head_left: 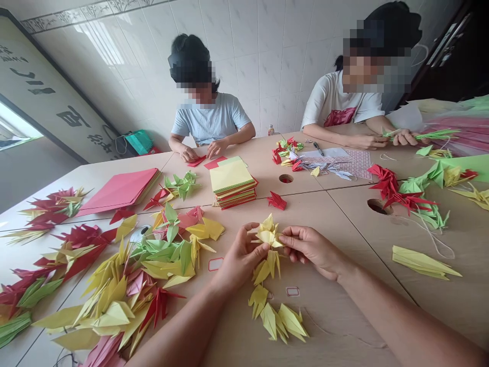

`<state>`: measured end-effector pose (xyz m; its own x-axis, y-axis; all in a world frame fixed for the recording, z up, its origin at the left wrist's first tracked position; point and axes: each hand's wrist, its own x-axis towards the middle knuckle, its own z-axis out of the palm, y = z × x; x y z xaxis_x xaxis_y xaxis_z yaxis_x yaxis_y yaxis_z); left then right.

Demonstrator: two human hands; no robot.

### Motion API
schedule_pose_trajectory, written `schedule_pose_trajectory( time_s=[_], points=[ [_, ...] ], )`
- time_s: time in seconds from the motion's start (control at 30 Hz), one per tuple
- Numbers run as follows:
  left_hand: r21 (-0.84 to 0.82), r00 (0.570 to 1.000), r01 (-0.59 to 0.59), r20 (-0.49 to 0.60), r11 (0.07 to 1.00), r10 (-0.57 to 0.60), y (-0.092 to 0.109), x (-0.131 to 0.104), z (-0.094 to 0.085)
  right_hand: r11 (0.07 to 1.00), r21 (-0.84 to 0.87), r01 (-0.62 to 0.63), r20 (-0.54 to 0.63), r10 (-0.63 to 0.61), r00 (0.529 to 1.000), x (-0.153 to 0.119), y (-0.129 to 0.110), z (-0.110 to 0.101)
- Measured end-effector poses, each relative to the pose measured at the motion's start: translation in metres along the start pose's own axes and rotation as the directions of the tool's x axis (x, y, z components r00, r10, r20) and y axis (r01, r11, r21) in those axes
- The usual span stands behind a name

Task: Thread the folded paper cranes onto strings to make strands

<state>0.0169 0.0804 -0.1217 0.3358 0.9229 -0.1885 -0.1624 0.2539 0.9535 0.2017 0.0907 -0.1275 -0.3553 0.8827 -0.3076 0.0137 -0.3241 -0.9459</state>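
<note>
Near the middle of the table, my left hand pinches a yellow folded paper crane between thumb and fingers. My right hand grips the same crane from the other side, thumb and forefinger closed at its edge. Below it hangs a string of more yellow paper cranes, which trails down onto the tabletop. The lowest yellow crane lies on the wood, and a thin pale thread runs off to the right. Whether my right fingers also hold thread is hidden.
A large heap of coloured cranes covers the left side. A stack of square paper stands ahead, beside a red crane. Strung cranes and a yellow bundle lie right. Two people work across the table.
</note>
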Motion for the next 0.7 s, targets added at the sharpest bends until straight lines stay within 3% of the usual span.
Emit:
schedule_pose_trajectory(
  time_s=[0.1, 0.2, 0.5, 0.57, 0.7],
  points=[
    [-0.041, 0.994, 0.055, 0.099, 0.998, -0.05, -0.0002, -0.0015, 0.0011, 0.996, 0.087, 0.002, 0.037, -0.005, 0.999, -0.0005, 0.0002, -0.0004],
    [-0.074, 0.991, 0.076, 0.117, 0.994, -0.067, -0.0014, -0.0025, 0.0004, 0.988, 0.152, -0.014, 0.053, 0.006, 0.999, -0.0005, 0.0014, -0.0008],
    [-0.066, 0.988, 0.108, 0.118, 0.992, -0.1, 0.0001, -0.0039, -0.0016, 0.914, 0.407, 0.013, -0.142, 0.049, 0.989, 0.0066, 0.0045, -0.0075],
    [-0.07, 0.99, 0.102, 0.101, 0.992, -0.094, -0.0004, -0.0036, -0.0014, 0.91, 0.413, 0.031, -0.165, 0.041, 0.985, 0.0057, 0.0026, -0.0073],
    [-0.097, 0.997, 0.078, 0.033, 0.992, -0.075, -0.0014, -0.0028, -0.0014, 0.944, 0.326, 0.054, -0.095, -0.024, 0.995, 0.0013, -0.001, -0.0017]
  ],
)
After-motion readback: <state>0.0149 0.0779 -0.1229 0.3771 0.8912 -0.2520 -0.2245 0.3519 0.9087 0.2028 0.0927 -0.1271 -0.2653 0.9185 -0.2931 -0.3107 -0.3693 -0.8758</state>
